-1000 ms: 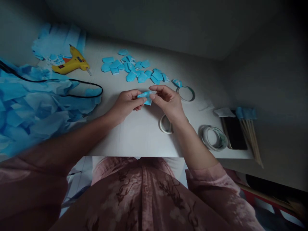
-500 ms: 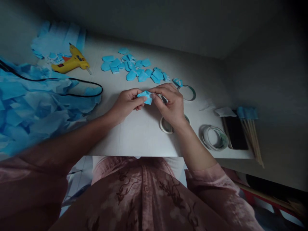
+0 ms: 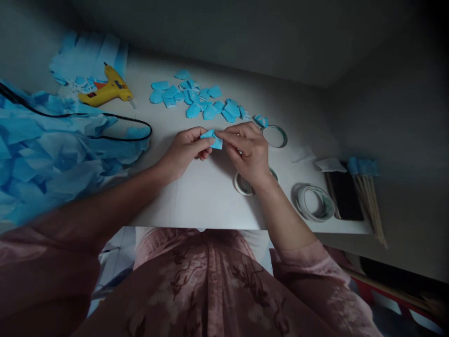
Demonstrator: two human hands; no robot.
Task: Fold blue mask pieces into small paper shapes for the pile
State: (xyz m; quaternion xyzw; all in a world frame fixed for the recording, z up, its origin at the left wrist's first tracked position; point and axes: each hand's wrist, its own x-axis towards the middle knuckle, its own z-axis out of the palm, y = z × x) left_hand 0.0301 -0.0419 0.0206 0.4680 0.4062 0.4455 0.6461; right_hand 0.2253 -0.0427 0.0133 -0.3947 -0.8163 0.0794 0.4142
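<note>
A small blue piece of fabric (image 3: 215,142) is pinched between the thumb and fingers of my left hand (image 3: 184,152), above the white table (image 3: 196,201). My right hand (image 3: 250,152) is at the piece's right side, its index fingertip touching the upper right edge. The right thumb sits lower, just off the piece, so a hold by this hand cannot be made out. Beyond both hands lie several folded blue pieces (image 3: 192,97). One patterned blue piece (image 3: 260,120) lies by a tape roll (image 3: 275,136) behind my right hand.
A yellow glue gun (image 3: 108,89) and a black cable (image 3: 122,117) lie left, near a heap of blue sheets (image 3: 45,154). At right are stacked tape rolls (image 3: 314,203), a phone (image 3: 345,196) and blue-topped sticks (image 3: 368,192). Another roll (image 3: 242,185) sits under my right wrist.
My right thumb has moved down off the blue piece, and the index finger now rests over its upper right edge. My left hand still pinches the piece. The view has shifted slightly.
</note>
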